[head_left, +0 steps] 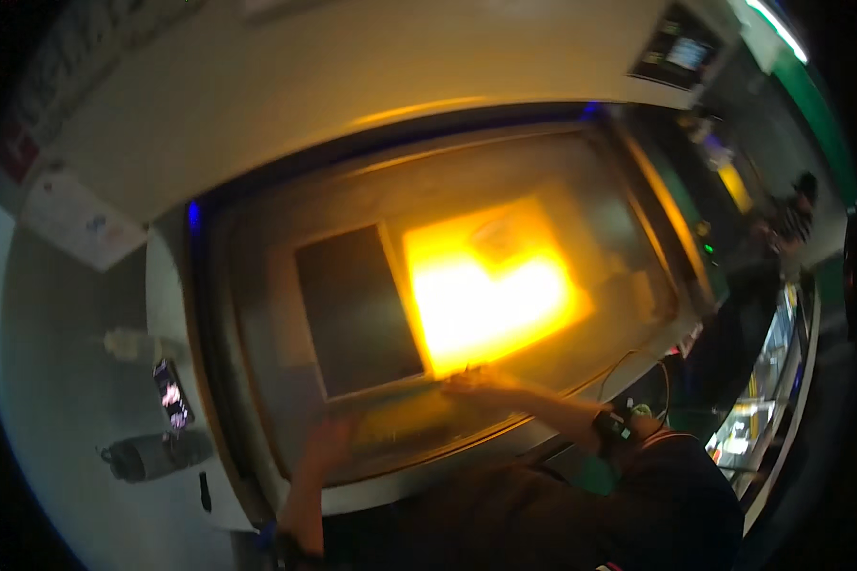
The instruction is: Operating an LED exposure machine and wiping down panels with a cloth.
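A brightly glowing yellow panel (486, 285) lies in the bed of a large framed machine (286, 419), its middle washed out to white. Left of it is a dark rectangular panel (357, 309) with a thin pale border. My right hand (474, 381) is at the glowing panel's near edge, close to the corner between the two panels; glare and blur hide what its fingers do. Below the dark panel's near-left corner, my left hand (328, 438) is smeared by motion, so its fingers cannot be made out. A dark band with a device (617, 423) sits on my right wrist.
On the pale ledge at left are a phone (172, 395), a dark bottle (152, 457) and a small black object (205, 491). The machine's raised rim (652, 205) surrounds the bed. A lit case or shelf (747, 419) stands at right, and another person (798, 214) is farther back.
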Tool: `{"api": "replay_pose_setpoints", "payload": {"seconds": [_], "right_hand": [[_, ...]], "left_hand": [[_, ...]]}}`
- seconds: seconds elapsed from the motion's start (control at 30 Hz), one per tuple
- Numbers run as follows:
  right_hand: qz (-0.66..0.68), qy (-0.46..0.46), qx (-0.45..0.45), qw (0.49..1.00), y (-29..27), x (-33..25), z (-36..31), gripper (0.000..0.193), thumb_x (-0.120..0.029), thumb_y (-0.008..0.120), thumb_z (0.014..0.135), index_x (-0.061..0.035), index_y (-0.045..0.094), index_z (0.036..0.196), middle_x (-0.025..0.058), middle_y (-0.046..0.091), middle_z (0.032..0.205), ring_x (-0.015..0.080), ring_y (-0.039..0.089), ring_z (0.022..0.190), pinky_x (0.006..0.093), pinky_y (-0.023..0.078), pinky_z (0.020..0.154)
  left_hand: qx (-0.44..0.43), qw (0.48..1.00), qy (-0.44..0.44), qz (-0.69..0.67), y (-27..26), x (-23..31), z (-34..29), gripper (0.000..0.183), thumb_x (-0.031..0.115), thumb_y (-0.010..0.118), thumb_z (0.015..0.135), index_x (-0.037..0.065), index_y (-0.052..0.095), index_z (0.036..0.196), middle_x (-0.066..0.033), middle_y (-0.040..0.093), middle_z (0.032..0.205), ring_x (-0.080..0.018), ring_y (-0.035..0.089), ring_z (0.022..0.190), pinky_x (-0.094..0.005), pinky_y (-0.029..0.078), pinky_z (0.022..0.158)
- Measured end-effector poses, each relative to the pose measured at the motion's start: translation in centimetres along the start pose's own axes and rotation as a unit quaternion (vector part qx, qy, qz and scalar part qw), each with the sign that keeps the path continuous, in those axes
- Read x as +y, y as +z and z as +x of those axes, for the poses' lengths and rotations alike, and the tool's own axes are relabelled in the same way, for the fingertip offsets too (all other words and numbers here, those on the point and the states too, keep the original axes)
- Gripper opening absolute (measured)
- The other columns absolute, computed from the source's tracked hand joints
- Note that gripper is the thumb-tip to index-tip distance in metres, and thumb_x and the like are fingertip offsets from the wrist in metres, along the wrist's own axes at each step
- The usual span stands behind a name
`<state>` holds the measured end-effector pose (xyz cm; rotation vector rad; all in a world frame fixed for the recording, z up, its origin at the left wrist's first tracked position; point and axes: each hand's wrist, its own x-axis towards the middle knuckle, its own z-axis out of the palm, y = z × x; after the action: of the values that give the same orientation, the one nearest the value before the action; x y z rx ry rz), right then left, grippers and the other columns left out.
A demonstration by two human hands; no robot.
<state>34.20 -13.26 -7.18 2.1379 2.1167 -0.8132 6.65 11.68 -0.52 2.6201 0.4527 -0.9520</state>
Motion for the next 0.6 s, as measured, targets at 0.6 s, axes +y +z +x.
{"api": "replay_pose_setpoints", "payload": {"seconds": [0.6], "right_hand": [[-0.034, 0.023, 0.036, 0.999, 2.7, -7.2, -14.5, 0.058, -0.030, 0.052, 0.093, -0.0196, 0.037, 0.148, 0.0030, 0.040, 0.152, 0.0291, 0.036, 0.141, 0.0515, 0.035, 0.108]], "left_hand": [[0.052, 0.992, -0.095, -0.057, 10.5, 11.9, -8.1, 0.083, 0.011, 0.067, 0.078, 0.030, 0.030, 0.150, 0.0067, 0.032, 0.156, -0.0407, 0.034, 0.139, -0.0690, 0.024, 0.108]]}}
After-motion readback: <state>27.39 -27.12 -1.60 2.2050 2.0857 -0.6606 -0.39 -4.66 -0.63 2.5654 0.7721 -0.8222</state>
